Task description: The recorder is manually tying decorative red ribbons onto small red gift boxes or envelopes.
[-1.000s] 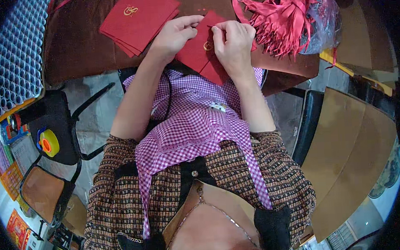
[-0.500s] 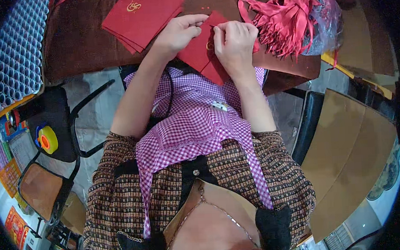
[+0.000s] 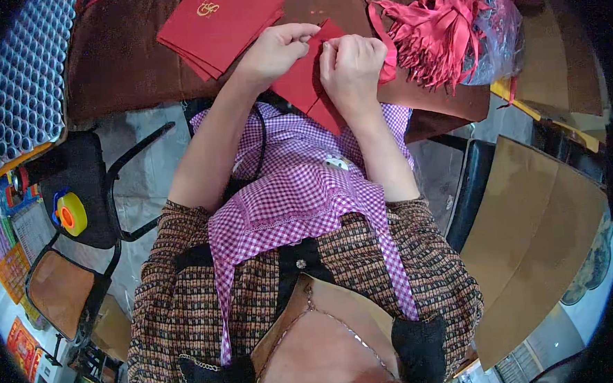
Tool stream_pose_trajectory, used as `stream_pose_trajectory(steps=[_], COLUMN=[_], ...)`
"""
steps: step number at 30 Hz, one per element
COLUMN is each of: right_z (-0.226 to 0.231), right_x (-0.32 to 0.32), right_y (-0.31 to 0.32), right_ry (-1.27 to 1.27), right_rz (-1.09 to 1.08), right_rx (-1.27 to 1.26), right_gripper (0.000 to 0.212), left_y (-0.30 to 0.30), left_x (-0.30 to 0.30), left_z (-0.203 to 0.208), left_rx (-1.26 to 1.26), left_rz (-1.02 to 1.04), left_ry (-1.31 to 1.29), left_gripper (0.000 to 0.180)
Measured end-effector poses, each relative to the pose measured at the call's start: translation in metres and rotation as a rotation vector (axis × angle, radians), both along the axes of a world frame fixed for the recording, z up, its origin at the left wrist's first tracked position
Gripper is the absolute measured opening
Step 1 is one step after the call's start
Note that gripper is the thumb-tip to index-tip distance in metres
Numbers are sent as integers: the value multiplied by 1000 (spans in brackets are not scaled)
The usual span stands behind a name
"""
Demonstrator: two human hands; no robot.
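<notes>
A red folded card [image 3: 297, 86] with its corner toward me lies at the table's front edge, between my two hands. My left hand [image 3: 278, 53] is closed at the card's upper left side, thumb and index finger drawn together at its edge. Over the card's right half, my right hand [image 3: 354, 67] is curled in a pinch. A red satin ribbon [image 3: 379, 31] runs beside that hand, and a loop of it shows past the knuckles. The right fingertips and the exact spot they grip are partly hidden.
A stack of red cards [image 3: 223, 24] with a gold emblem sits left on the brown-covered table [image 3: 117, 76]. To the right, a bundle of red ribbons [image 3: 443, 28] spills from a clear plastic bag [image 3: 499, 36]. A chair holding yellow tape [image 3: 72, 213] stands at left; cardboard [image 3: 530, 235] is at right.
My right hand has shifted slightly left and turned over the card, covering its gold mark. The ribbon loop beside it has moved a little. My left hand stays nearly in place.
</notes>
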State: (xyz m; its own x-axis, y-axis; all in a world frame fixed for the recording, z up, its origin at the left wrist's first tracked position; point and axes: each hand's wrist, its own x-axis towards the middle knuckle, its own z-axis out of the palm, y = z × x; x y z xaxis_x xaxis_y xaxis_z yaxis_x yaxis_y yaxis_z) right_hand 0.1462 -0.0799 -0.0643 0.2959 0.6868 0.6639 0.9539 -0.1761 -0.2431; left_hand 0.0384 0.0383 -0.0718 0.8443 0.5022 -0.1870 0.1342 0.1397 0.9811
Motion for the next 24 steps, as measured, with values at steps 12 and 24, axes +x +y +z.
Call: stream_pose_trajectory(steps=[12, 24], right_z=[1, 7], right_x=[1, 5], right_y=[0, -2], right_ry=[156, 84], right_rz=[16, 57], right_rx=[7, 3], right_gripper=[10, 12], left_y=[0, -2], left_x=[-1, 0], left_z=[0, 4], left_rx=[23, 51], left_rz=[-11, 1], left_ry=[-11, -17], left_gripper=[39, 37])
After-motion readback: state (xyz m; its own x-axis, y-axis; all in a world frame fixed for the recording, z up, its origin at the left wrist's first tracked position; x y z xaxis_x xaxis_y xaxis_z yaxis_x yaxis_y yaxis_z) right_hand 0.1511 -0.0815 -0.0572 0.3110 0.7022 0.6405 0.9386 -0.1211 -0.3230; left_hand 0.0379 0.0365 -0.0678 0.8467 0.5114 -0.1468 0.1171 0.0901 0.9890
